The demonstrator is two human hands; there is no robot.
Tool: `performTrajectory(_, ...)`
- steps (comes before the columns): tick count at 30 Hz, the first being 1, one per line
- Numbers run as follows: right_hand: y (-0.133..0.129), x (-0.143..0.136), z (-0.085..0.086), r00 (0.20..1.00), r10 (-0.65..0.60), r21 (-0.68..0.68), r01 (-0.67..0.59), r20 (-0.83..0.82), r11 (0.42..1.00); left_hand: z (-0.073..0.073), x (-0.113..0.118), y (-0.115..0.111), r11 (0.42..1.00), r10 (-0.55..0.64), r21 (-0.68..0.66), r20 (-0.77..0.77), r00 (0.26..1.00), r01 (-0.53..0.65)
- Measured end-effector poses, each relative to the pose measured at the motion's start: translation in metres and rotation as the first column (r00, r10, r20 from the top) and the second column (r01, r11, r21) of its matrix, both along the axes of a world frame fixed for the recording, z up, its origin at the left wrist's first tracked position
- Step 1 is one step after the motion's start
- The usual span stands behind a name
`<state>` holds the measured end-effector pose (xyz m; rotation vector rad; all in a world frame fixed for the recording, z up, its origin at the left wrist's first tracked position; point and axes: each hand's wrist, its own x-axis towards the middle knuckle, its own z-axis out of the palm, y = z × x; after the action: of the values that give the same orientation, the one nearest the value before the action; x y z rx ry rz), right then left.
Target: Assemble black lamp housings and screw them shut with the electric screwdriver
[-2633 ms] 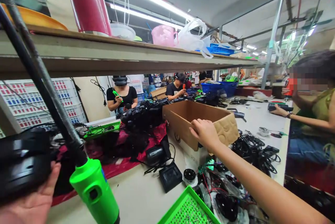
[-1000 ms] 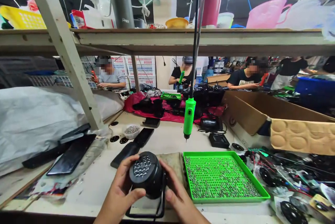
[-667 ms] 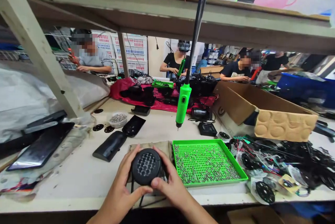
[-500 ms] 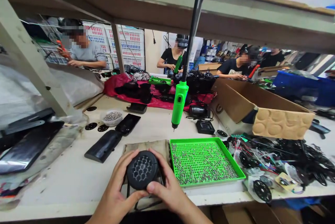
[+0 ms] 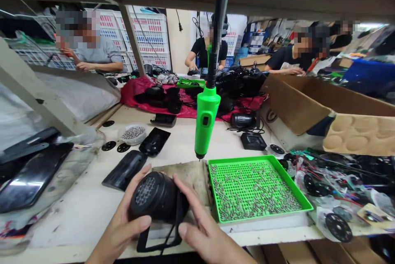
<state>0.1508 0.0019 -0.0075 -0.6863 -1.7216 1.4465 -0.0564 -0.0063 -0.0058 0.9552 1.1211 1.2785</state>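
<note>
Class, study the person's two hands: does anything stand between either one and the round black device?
No separate object visibly does. The left hand touches the black device directly; at the right hand, only the device's own bracket seems to stand between thumb and body.

tabletop [image 5: 77, 198]: white, marked | left: three black discs [image 5: 109, 146], screw bowl [image 5: 135, 142], two black shells [image 5: 125, 169] | middle: beige pad [image 5: 193, 175], beside green tray [image 5: 240, 158] of screws | far: red sheet [image 5: 134, 91] | right: tangled wired parts [image 5: 321, 181]

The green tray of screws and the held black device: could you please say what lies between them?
The right hand and part of a worn brownish pad, in the head view.
</note>
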Motion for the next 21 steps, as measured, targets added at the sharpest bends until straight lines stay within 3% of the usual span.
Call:
performTrajectory(4, 0.001, -0.004, -0.005, 0.996, 0.016, 0.05, -0.021, 0.089, 0.999, 0.0, -0.004, 0.004, 0.997, 0.015, -0.075, 0.112, 0.994, -0.007)
performTrajectory(10, 0.007, -0.022, -0.01, 0.989, -0.126, 0.087, 0.119, 0.08, 0.989, -0.005, -0.01, 0.012, 0.992, 0.065, -0.117, 0.136, 0.989, -0.049)
performTrajectory(15, 0.01, -0.032, -0.01, 0.982, -0.184, -0.011, 0.184, 0.033, 0.983, -0.009, -0.012, 0.015, 0.98, 0.105, -0.183, 0.164, 0.981, -0.074)
performTrajectory(21, 0.011, -0.035, -0.008, 0.966, -0.245, -0.176, 0.227, -0.085, 0.958, 0.007, 0.01, 0.015, 0.955, 0.223, -0.21, 0.055, 0.973, -0.207)
